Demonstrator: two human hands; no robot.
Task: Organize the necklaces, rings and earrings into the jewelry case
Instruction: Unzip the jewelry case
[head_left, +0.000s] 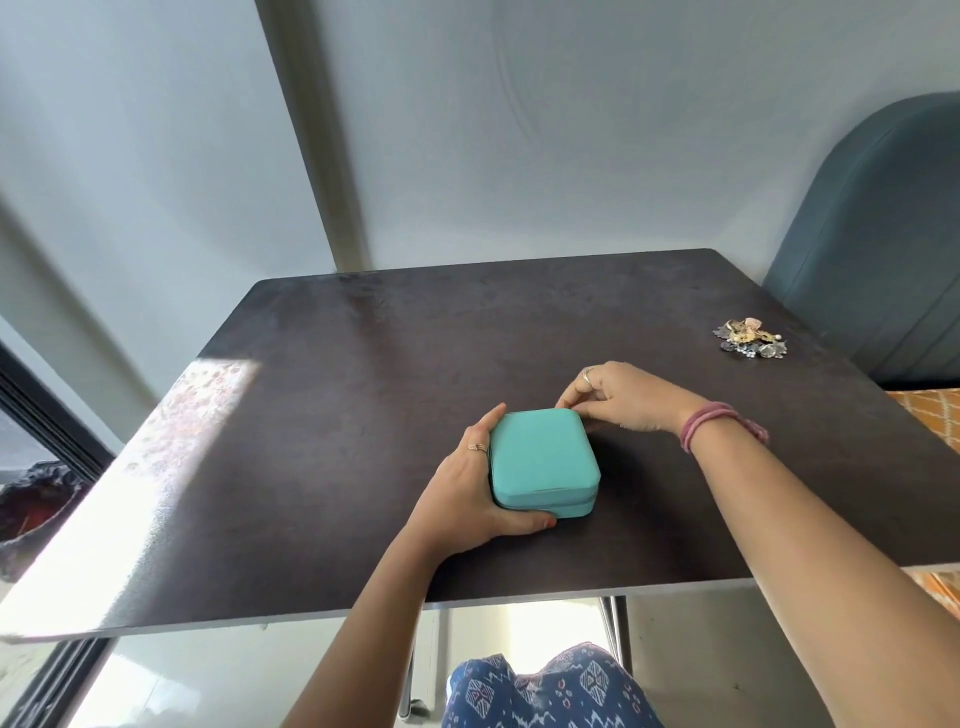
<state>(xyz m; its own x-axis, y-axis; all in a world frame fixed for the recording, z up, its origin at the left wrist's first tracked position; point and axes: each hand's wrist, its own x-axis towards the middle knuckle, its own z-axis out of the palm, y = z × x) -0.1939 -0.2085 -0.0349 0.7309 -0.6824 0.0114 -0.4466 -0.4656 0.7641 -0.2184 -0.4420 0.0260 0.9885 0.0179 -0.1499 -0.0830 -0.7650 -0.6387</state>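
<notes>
Currently opening step: left hand (470, 488) grips closed jewelry case (543, 460); right hand (618, 397) fingertips pinch at its far corner, likely the zipper. Next: unzip; jewelry pile (753, 338) waits well apart.

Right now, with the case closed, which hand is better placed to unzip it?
The right hand: its fingertips pinch at the far right corner of the teal jewelry case, seemingly at the zipper. The left hand grips the case's left side, steadying it.
</notes>
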